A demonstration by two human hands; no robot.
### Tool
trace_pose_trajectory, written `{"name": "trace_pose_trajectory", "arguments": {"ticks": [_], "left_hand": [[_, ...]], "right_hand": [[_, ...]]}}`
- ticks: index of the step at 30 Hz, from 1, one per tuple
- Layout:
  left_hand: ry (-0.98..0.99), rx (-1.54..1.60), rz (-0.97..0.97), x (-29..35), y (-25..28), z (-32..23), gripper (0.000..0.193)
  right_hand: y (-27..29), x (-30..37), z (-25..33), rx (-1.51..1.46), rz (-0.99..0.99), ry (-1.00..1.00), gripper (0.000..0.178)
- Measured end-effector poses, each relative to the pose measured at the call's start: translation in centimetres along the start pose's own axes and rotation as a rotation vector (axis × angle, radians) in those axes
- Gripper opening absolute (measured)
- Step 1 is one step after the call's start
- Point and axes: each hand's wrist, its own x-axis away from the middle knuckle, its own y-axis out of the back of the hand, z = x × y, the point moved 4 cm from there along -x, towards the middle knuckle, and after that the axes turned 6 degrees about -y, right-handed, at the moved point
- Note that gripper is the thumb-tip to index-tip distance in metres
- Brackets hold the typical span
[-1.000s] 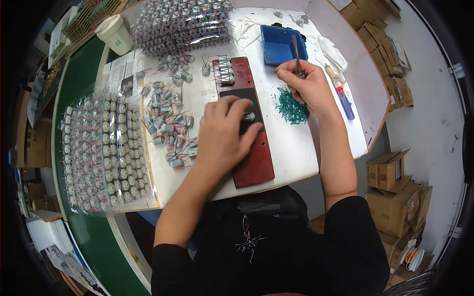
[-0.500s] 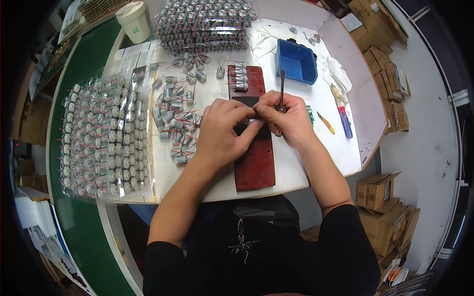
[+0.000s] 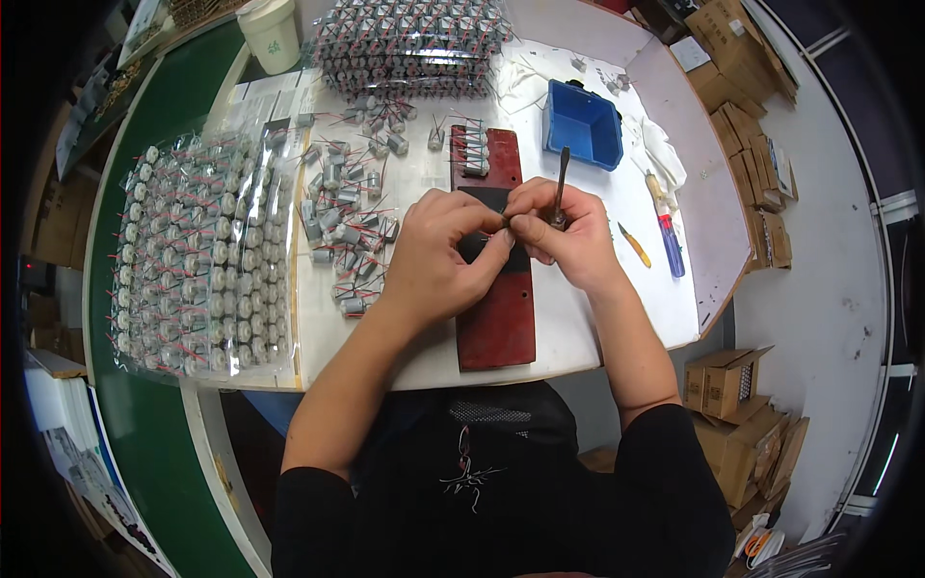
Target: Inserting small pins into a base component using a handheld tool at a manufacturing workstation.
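Over the black pad (image 3: pixel 478 200) on the dark red board (image 3: pixel 497 329), my two hands meet fingertip to fingertip. My left hand (image 3: pixel 434 252) is closed in a pinch around something too small and covered to make out. A screwdriver (image 3: pixel 562 178) is tucked in my right hand (image 3: pixel 570 231), its shaft pointing up and away, while thumb and forefinger pinch at the same spot as the left. At the board's far end stands a short row of small motors (image 3: pixel 474 154) with red wires. Loose motors (image 3: pixel 349 226) of the same kind lie left of my left hand.
Trays of motors fill the left (image 3: pixel 198 265) and the back (image 3: pixel 409 43). To the right are a blue bin (image 3: pixel 582 127), a yellow-handled blade (image 3: pixel 635 247) and a blue-and-red tool (image 3: pixel 671 249). A lidded cup (image 3: pixel 271 37) stands back left; cardboard boxes (image 3: pixel 718 380) are off the right side.
The whole view has shifted slightly. My hands stay together over the board, and the screwdriver leans a little more to the right. The green bits beside my right hand are now hidden.
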Motion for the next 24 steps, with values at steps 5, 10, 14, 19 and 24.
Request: {"name": "trace_pose_trajectory", "arguments": {"ticks": [5, 10, 14, 19, 24], "left_hand": [[0.097, -0.088, -0.004, 0.1, -0.4, 0.7, 0.012], [0.134, -0.187, 0.083, 0.6, -0.8, 1.6, 0.013], [0.200, -0.165, 0.079, 0.7, -1.2, 2.0, 0.014], [0.258, -0.148, 0.100, 0.8, -1.4, 2.2, 0.015], [0.268, -0.145, 0.097, 0.8, -1.6, 2.3, 0.017]], "right_hand": [[2.2, -0.3, 0.2, 0.108, -0.162, -0.279, 0.011], [2.2, -0.3, -0.4, 0.215, -0.070, -0.354, 0.012], [1.7, -0.4, -0.8, 0.322, -0.036, -0.386, 0.014], [1.7, -0.5, -1.5, 0.345, -0.033, -0.357, 0.014], [1.7, -0.5, -1.3, 0.349, -0.013, -0.327, 0.014]]}}
